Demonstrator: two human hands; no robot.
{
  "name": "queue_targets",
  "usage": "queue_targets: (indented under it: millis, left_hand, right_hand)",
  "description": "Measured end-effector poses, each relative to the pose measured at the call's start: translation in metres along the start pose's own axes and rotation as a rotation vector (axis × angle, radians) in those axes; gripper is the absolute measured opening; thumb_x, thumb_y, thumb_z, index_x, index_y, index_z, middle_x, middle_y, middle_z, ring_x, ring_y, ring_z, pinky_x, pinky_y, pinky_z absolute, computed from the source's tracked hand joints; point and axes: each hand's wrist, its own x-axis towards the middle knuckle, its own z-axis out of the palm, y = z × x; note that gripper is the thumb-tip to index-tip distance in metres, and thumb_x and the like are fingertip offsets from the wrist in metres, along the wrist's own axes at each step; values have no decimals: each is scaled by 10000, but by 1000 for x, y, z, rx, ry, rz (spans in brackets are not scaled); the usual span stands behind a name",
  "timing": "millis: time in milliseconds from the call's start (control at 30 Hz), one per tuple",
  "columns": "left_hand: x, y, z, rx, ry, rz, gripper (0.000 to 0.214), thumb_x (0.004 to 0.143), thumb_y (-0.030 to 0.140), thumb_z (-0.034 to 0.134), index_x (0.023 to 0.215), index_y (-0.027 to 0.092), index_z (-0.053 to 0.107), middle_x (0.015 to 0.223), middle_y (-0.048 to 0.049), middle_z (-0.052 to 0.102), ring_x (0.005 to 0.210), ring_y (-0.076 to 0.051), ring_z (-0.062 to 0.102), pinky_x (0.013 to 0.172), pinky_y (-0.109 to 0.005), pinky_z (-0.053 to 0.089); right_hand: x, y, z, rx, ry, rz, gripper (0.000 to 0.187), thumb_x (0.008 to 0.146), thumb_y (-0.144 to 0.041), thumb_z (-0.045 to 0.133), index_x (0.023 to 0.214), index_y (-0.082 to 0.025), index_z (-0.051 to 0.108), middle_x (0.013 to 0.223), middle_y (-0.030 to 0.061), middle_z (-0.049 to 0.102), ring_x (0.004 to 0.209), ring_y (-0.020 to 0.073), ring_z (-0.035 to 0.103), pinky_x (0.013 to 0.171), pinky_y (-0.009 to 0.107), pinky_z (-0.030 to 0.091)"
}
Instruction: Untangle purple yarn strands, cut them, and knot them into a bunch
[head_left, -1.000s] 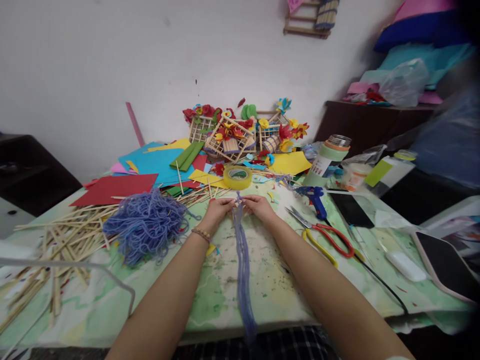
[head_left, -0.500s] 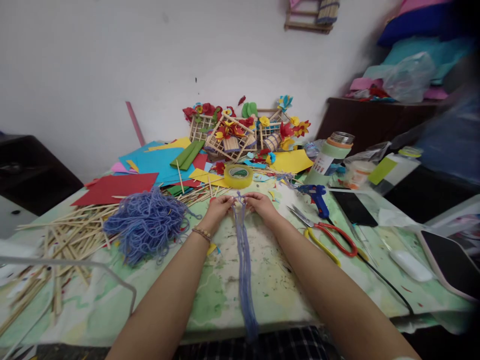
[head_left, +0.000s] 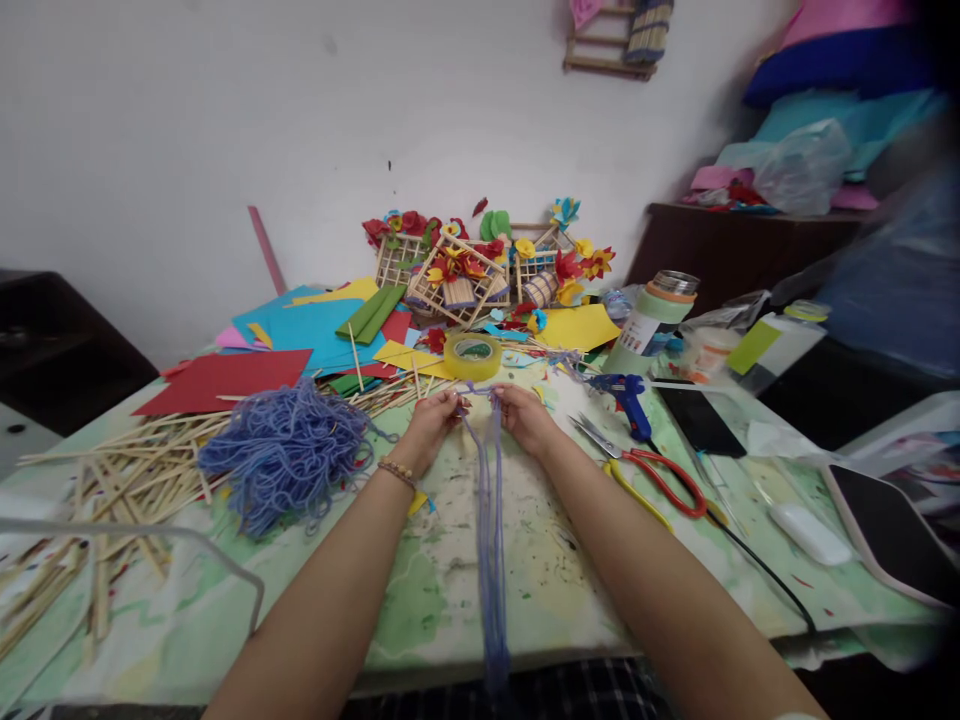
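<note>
Several long strands of purple yarn (head_left: 491, 540) hang from between my hands down toward the table's near edge. My left hand (head_left: 435, 428) pinches the upper end on the left side. My right hand (head_left: 523, 415) pinches the strands on the right, a short gap away. Between the two sets of fingertips a short piece of yarn runs across. A tangled heap of the same purple yarn (head_left: 289, 450) lies left of my left hand. Just beyond my hands sits a roll of clear yellow tape (head_left: 472, 356).
Red-handled scissors (head_left: 664, 478) and a blue glue gun (head_left: 628, 400) lie to the right, near a phone (head_left: 701, 418). Thin wooden sticks (head_left: 112, 500) spread at left. Coloured paper (head_left: 232, 380) and stick frames with paper flowers (head_left: 465, 275) fill the back. A green bottle (head_left: 649, 325) stands at right.
My hands have drawn slightly apart, and the yarn's upper end has opened from a close bunch into a wider gap. The view has shifted a little.
</note>
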Motion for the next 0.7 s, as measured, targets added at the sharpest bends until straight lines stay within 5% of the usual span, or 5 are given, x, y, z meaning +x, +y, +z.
queue_targets:
  millis: [333,533,700]
  left_hand:
    - [-4,5,5,-286,-27,-120,204,881,66,435,713,129,533,661,-34,609,566,-108,613,486,-182,463]
    - [-9,13,11,-343,-28,-89,247,914,76,383,730,121,541,781,-73,670,573,-83,599,518,-172,469]
    - [-8,20,8,-352,36,-10,212,895,59,431,729,147,528,704,-14,659,542,-72,578,484,-163,422]
  right_hand:
    - [-2,8,7,-157,31,-111,222,577,-277,655,762,-172,590,632,-32,596,554,90,519,548,208,407]
    - [2,18,6,-379,122,-198,133,586,-197,577,718,-180,565,509,-59,534,482,110,475,487,219,356]
    - [5,22,-1,-529,226,-266,129,571,-163,531,688,-182,580,544,-48,551,526,119,492,514,222,357]
